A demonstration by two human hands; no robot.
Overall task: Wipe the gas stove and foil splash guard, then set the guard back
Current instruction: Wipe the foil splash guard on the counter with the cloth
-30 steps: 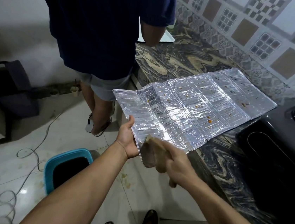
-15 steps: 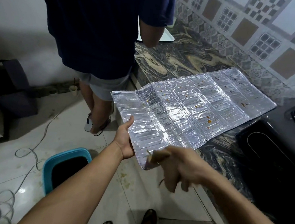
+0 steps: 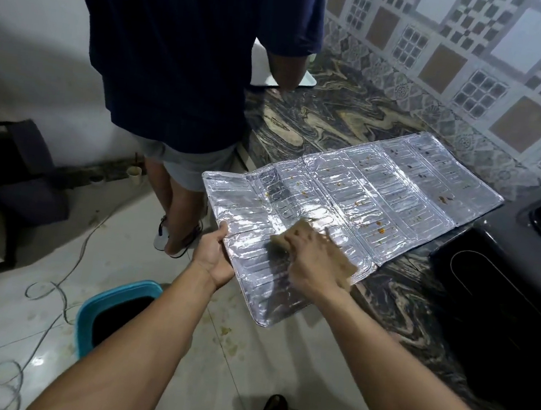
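Note:
The silver foil splash guard [image 3: 381,197] lies unfolded, its far part on the marbled counter [image 3: 323,116] and its near end hanging past the counter's edge. Orange and brown spots dot its middle and far panels. My left hand [image 3: 214,255] grips the guard's near left edge, thumb on top. My right hand [image 3: 318,264] presses a tan cloth [image 3: 294,238] flat on the near panel; the hand is blurred. The black gas stove [image 3: 503,282] sits at the right, its burner well partly cut off by the frame.
Another person in a dark blue shirt [image 3: 185,53] stands at the counter just left of the guard. A teal bucket [image 3: 115,308] sits on the tiled floor below my left arm. Loose cables [image 3: 50,294] trail across the floor. A dark chair [image 3: 20,169] stands at left.
My right hand has moved with the cloth from the guard's near corner up onto the near panel. The left hand has kept its grip on the edge.

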